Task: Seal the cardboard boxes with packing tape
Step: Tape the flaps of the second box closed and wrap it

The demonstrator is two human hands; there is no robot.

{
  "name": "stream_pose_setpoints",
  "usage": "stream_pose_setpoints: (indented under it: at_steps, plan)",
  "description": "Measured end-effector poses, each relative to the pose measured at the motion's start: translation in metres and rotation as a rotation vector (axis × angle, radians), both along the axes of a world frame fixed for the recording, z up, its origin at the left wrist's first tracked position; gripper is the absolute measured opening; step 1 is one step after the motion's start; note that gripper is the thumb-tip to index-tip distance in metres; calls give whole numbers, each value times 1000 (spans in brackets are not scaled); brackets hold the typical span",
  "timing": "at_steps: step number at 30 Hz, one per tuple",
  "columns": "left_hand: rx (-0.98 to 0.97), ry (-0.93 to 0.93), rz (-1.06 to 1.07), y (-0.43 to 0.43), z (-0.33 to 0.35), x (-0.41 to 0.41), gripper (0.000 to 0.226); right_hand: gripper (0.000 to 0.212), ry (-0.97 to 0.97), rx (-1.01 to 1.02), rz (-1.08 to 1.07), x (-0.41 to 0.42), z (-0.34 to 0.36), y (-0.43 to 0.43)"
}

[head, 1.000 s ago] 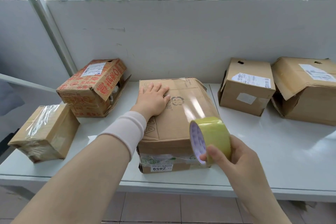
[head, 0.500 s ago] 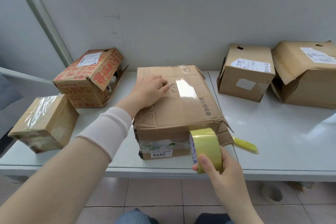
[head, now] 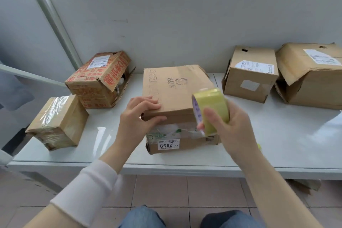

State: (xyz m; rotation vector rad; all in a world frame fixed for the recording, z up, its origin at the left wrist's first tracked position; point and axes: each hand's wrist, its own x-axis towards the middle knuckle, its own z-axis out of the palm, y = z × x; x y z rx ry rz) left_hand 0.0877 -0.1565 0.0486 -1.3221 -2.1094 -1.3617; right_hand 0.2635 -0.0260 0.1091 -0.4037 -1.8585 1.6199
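Moved: left hand (head: pixel 137 118) from top of box (head: pixel 175 94) to its near edge, fingers pinching it steady; right hand (head: pixel 235 131), fingers curled round tape roll (head: pixel 212 105), raised for a strip.

White table (head: pixel 296 146), grey wall (head: pixel 185 29), tiled floor (head: pixel 166 190)

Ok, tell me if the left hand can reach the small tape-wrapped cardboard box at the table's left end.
Probably yes: only bare white table separates the left hand, gripping the large brown cardboard box, from the small tape-wrapped box.
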Motion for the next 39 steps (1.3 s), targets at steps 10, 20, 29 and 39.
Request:
stream_pose_setpoints:
  at_steps: [10, 20, 29, 39]
  plan:
    - [-121, -159, 141, 6, 106, -12, 15, 30, -29, -31, 82, -49, 105, 21]
    - [-134, -212, 192, 7, 110, -21, 16, 24, -163, -80, 213, -33, 99, 26]
    - [-323, -64, 371, 36, 120, -31, 35, 20, 39, 192, 63, -57, 49, 34]
    - [-969, 331, 219, 40, 101, -36, 131, 10, 121, 197, 74, -119, 50, 63]
